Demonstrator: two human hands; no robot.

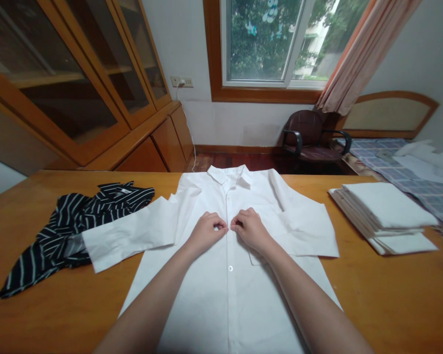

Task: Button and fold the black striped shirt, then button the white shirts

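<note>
A white button-up shirt [206, 295] lies flat and face up on the wooden table [391, 295], collar away from me, sleeves spread to both sides. My left hand [205, 230] and my right hand [248, 227] sit close together at the shirt's front placket, mid-chest. Both have their fingers curled in a pinch on the placket edges, thumbs facing each other. A white button shows on the placket just below my hands.
A crumpled black-and-white striped garment [74, 221] lies at the left, partly under the shirt's sleeve. A stack of folded white cloth [387, 211] sits at the right. Beyond the table stand a dark chair [310, 135], a wooden cabinet [77, 88] and a bed [409, 162].
</note>
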